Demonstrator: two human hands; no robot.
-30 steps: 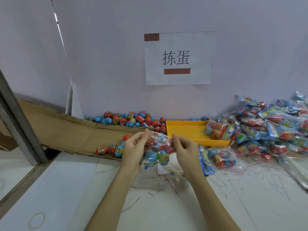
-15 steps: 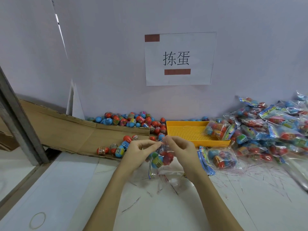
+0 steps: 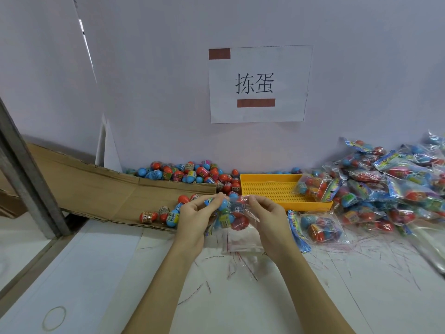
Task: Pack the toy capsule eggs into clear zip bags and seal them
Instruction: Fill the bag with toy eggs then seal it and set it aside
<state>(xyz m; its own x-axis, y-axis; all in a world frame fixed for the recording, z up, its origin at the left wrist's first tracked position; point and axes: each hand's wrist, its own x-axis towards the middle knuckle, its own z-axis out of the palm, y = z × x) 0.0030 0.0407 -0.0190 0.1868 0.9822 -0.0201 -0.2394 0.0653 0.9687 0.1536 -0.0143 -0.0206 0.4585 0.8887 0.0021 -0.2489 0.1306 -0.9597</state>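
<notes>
A clear zip bag [image 3: 232, 216] holding several red and blue capsule eggs hangs between my hands above the white table. My left hand [image 3: 196, 219] pinches the bag's top edge at its left end. My right hand [image 3: 267, 216] pinches the same edge at its right end. Loose capsule eggs [image 3: 190, 173] are heaped along the wall, and a few more [image 3: 160, 215] lie on the cardboard by my left hand. Empty clear bags [image 3: 242, 241] lie flat under the held one.
A yellow perforated tray [image 3: 269, 189] sits behind my hands with one filled bag [image 3: 313, 184] on its right end. A big pile of filled bags [image 3: 395, 184] covers the right side, one [image 3: 321, 227] near my right hand. Flattened cardboard [image 3: 96, 189] lies left. Thin plastic strips litter the table.
My hands have moved apart along the bag's top edge after meeting at its middle half a second ago. The bag hangs slightly lower than one second ago.
</notes>
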